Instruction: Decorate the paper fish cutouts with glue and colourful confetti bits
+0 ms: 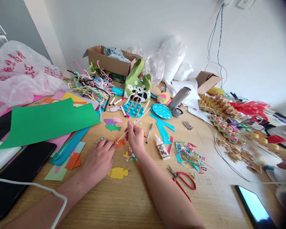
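My right hand (135, 137) is closed in a pinch round a thin pale wooden stick (143, 116), which slants down to the left. Its lower end meets an orange paper fish (120, 143) on the table. My left hand (100, 156) lies palm down, fingers stretched out, with fingertips on the left edge of that fish. Small coloured paper dots (129, 155) are scattered just below it. A yellow paper fish (118, 173) lies nearer me. Purple (110, 121), pink (118, 120) and green (112, 127) paper fish lie beyond my hands.
Right of my hands are a pen (149, 133), a glue bottle (162, 148), red-handled scissors (184, 181) and paper scraps (188, 154). Coloured paper sheets (50, 119) pile up at left. Behind stand a green panda bag (138, 82) and a metal flask (180, 98). A phone (255, 205) lies front right.
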The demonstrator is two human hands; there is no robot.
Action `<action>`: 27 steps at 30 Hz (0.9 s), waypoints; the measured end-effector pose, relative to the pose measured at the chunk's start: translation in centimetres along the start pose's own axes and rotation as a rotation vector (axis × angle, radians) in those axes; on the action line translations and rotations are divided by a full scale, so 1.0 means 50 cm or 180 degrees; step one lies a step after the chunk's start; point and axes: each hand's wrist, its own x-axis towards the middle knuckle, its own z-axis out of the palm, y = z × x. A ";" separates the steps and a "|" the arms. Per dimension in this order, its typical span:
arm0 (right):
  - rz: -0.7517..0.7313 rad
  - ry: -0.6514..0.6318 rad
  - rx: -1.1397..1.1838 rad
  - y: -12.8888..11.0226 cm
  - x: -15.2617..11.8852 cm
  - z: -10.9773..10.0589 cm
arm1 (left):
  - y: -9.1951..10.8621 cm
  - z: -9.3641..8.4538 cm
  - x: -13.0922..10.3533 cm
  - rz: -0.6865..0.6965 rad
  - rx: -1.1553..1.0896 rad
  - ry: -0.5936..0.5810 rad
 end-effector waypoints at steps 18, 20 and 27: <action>0.0284 0.0263 0.0941 -0.039 0.005 -0.019 | -0.017 0.007 -0.005 0.0102 -0.0152 0.0271; 0.0303 0.0284 0.1016 -0.046 0.009 -0.024 | -0.018 0.005 -0.005 0.0108 -0.0158 0.0275; 0.0264 0.0228 0.0917 -0.058 -0.015 -0.046 | -0.020 0.002 -0.007 0.0182 -0.0127 0.0276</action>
